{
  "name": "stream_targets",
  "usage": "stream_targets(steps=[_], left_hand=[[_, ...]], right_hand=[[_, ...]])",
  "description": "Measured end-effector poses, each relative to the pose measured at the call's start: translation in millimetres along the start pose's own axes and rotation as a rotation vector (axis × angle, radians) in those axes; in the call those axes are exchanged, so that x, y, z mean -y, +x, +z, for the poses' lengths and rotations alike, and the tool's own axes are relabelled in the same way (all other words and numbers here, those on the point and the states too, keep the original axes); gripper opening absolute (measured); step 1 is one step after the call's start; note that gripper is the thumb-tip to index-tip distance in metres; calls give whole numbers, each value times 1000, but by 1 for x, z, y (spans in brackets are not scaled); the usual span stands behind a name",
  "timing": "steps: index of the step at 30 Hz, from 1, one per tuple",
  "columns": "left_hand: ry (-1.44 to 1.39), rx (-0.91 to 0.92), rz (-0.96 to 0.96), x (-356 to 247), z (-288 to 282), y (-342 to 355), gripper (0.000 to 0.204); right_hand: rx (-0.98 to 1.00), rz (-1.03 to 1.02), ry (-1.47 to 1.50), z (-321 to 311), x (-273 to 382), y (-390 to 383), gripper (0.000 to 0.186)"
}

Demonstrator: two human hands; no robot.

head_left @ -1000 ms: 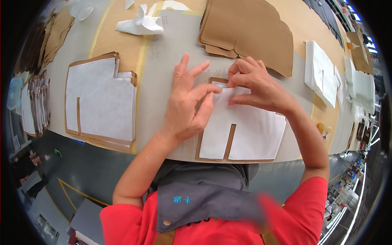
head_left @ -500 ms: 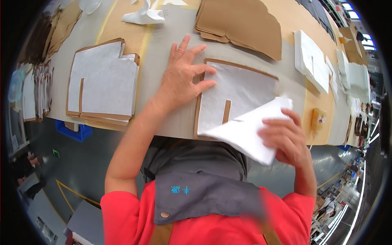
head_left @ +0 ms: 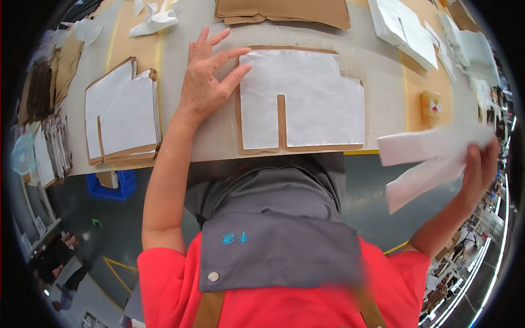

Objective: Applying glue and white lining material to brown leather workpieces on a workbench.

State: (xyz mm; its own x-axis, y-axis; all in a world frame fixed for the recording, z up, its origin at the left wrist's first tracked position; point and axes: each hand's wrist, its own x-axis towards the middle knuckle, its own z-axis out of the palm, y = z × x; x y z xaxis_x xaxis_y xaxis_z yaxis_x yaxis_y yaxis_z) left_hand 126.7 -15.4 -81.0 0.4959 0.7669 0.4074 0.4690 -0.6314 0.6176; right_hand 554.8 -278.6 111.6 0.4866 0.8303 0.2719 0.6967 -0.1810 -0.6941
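A white slotted sheet (head_left: 322,109) lies flat on a slightly larger brown panel (head_left: 282,128) at the table's front edge. Brown borders show around the white, and the slot lines up with brown underneath. At its far left corner rests my left hand (head_left: 208,82), fingers spread, with the thumb and index fingertip at the edge. Off to the right, past the table edge, my right hand (head_left: 478,169) grips a limp white sheet (head_left: 418,150) whose two strips hang toward the left. That sheet is blurred at the fingers.
To the left sits a stack of white-faced brown panels (head_left: 123,109). Brown panels (head_left: 281,11) are piled at the far side, and white sheets (head_left: 404,33) at the far right. A small yellow container (head_left: 431,104) stands nearer. Below the table's left side is a blue crate (head_left: 112,185).
My right hand has pulled the upper white sheet away to the right, uncovering the whole white layer on the brown panel. My left hand stays at the panel's far left corner.
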Motion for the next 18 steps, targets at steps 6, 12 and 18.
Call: stream_targets(steps=[6,12,18], left_hand=[[-14,-11,37,-15,-6,-14,31],[16,183,136,-48,-12,-32,34],[-41,393,209,-77,-6,-39,34]], right_hand=[[424,174,123,82,-84,102,39],[503,89,-202,112,-109,115,37],[339,-367,-333,164,-30,77,39]])
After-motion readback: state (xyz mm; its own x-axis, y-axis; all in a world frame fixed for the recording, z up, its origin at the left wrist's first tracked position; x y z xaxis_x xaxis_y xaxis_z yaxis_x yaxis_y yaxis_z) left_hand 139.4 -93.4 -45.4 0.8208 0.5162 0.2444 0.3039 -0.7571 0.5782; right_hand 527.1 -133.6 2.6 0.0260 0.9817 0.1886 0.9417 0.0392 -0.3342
